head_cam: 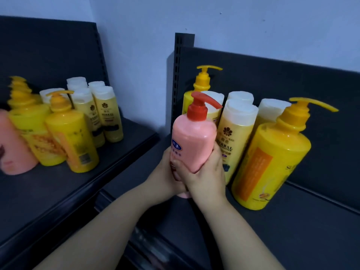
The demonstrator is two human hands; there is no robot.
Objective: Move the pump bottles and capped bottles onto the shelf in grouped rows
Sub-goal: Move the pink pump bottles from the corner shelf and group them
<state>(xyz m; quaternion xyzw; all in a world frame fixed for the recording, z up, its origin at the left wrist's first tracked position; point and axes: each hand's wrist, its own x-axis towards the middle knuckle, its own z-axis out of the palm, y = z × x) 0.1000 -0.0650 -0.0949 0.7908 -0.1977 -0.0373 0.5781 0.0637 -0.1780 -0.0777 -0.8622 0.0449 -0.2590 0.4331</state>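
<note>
**Left hand (165, 173) and right hand (207, 173) clasped round one pink pump bottle (194, 141)**

Fingers of both curled tight on the bottle's lower half, left from the left side, right from the right with the thumb laid across the front. Bottle upright, red pump head (202, 106) with its spout pointing right. Base showing just under the hands, low over the left front of the right-hand shelf (292, 240); touching the board or not, cannot tell.

On that shelf, behind and right of the held bottle, six more:
- Two yellow pump bottles: far yellow pump bottle (188, 102) at the back left, beside the slotted upright post (178, 75); near yellow pump bottle (272, 158) at the right front, standing apart from the hands.
- Four white-capped bottles (235, 137) between those two: one half hidden just behind the pink bottle, two in file beside it, the front one with a flower mark on its label, and one behind the near yellow pump bottle's shoulder.

On the left-hand shelf (48, 191), well apart and blurred:
- One second pink bottle (13, 147), cut off by the frame edge.
- A row of yellow pump bottles, front one (72, 133) plain, at least one more behind it, the rest too smeared to count.
- A cluster of capped bottles (109, 121) at the back, five white caps countable.
</note>
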